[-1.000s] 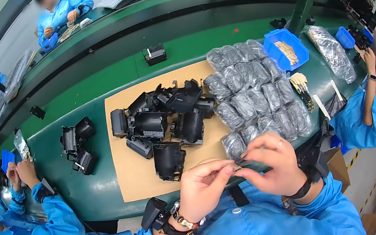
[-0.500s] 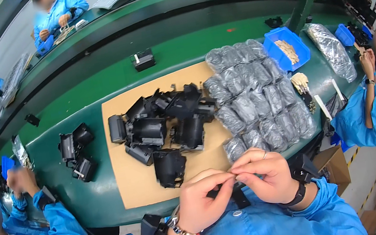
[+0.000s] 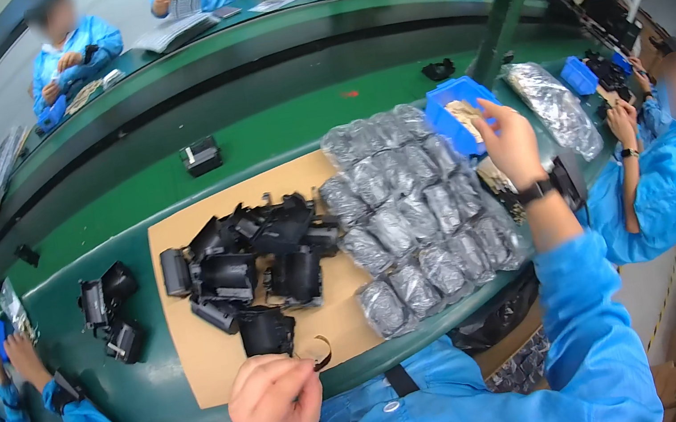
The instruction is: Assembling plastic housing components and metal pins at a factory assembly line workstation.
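My left hand [image 3: 277,402] is closed above the near edge of the cardboard sheet, thumb and fingers pinching a thin, curved dark strip [image 3: 323,354] with a light edge. Reaching out to the right, my right hand [image 3: 511,142] is at the blue bin [image 3: 447,121], its thumb and forefinger apart beside the beige pieces [image 3: 462,110] inside. I see nothing held in it. Black plastic housings [image 3: 227,276] lie piled on the cardboard [image 3: 200,353], left of several rows of grey plastic-wrapped packages [image 3: 395,228].
More black housings [image 3: 109,310] lie on the green table at left. A single black part [image 3: 201,156] stands farther back. A long plastic-wrapped bundle [image 3: 553,110] lies right of the bin. Co-workers in blue sit on both sides; a green post [image 3: 500,24] rises behind the bin.
My hands have parted from their shared pinch. The right one has swung out to the blue bin; the left has shifted left with the strip. The whole view has turned slightly.
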